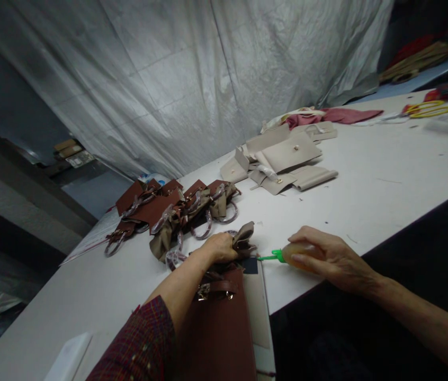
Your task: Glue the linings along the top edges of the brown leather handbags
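My left hand [221, 247] is closed on a bunch of taupe fabric [244, 236] at the top of a brown leather bag [219, 323] that lies on the white table [386, 180] in front of me. My right hand [329, 257] is wrapped round a small amber glue bottle [297, 253] with a green nozzle [270, 257]. The nozzle tip points left and reaches the bag's top edge, beside a small dark patch [250, 265].
A pile of brown and taupe bags [172, 209] with wrapped handles lies behind my left hand. Beige leather pieces [283, 159] lie further back. Yellow-handled scissors [426, 109] and red cloth [343, 115] rest at the far right. A grey sheet [192, 79] hangs behind.
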`<state>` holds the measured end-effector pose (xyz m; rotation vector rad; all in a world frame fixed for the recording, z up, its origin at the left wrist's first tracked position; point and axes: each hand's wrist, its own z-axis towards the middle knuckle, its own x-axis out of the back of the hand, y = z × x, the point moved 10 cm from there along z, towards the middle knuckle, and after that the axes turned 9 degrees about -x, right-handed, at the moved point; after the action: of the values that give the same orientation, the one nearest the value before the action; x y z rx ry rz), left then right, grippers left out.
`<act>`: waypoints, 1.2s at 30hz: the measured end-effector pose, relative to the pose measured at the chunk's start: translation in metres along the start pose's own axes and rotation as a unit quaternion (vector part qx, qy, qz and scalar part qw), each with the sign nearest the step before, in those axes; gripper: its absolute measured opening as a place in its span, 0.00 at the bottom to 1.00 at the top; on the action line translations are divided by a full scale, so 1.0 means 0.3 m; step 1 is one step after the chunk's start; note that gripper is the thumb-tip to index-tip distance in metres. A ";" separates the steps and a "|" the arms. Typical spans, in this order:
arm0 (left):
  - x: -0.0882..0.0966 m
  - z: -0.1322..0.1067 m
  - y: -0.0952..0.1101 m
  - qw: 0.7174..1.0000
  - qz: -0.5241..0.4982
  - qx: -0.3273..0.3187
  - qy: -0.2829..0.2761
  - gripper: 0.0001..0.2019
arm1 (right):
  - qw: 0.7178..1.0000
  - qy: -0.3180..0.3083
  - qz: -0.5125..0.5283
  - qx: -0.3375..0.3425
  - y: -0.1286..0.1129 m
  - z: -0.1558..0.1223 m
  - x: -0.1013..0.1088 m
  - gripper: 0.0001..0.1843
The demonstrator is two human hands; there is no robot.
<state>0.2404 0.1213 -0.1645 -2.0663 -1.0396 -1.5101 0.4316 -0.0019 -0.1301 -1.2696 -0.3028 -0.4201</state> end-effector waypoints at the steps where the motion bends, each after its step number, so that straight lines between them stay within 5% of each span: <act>1: 0.000 -0.001 -0.002 1.000 0.000 0.004 0.002 0.35 | 1.000 -0.016 0.005 0.004 0.002 0.003 -0.008 0.14; 23: -0.003 -0.004 0.002 1.000 0.006 0.020 -0.008 0.38 | 0.997 -0.028 -0.039 0.052 -0.036 0.038 -0.001 0.12; 27: 0.007 -0.010 0.010 1.000 0.011 0.016 -0.006 0.36 | 0.995 -0.092 -0.018 0.035 -0.036 0.024 -0.034 0.13; 36: 0.006 -0.009 0.015 1.000 -0.001 0.000 -0.001 0.41 | 0.993 -0.108 0.004 0.039 -0.034 -0.032 -0.050 0.11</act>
<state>0.2423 0.1172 -0.1613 -2.0669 -1.0416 -1.5096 0.4134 -0.0114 -0.1307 -1.2408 -0.4936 -0.2611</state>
